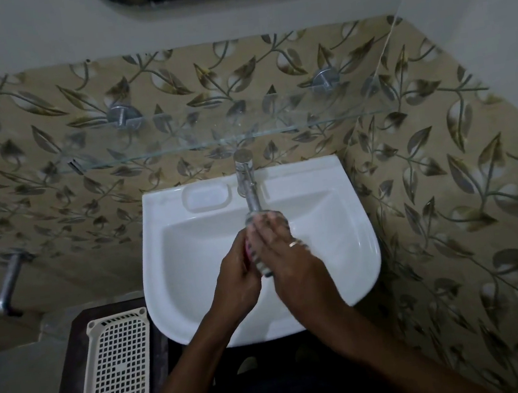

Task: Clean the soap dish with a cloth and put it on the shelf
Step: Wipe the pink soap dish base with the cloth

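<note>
**Dish under the tap, both hands on it**

Leafy tan wall (444, 173) all around, with a glass shelf (276, 132) running across it, nothing on it that I can see. Right below is the white sink (352, 250). Off to the lower left, a white basket (119, 370) sits on a dark stool (71, 350).

Over the bowl, the left hand (237, 280) has its fingers curled round the left side of the dish (264, 266). The right hand (286, 258) lies on top, fingers stretched out flat across it. Can't tell where that thumb is.

The dish looks clear and ribbed, pretty blurry, held just under the tap (251, 194) spout. So it's in the hands over the sink, well below the shelf.

There's a pink bit (246, 250) between the left fingers, too blurred to say what it is. Small ring (295, 243) on the right hand.
</note>
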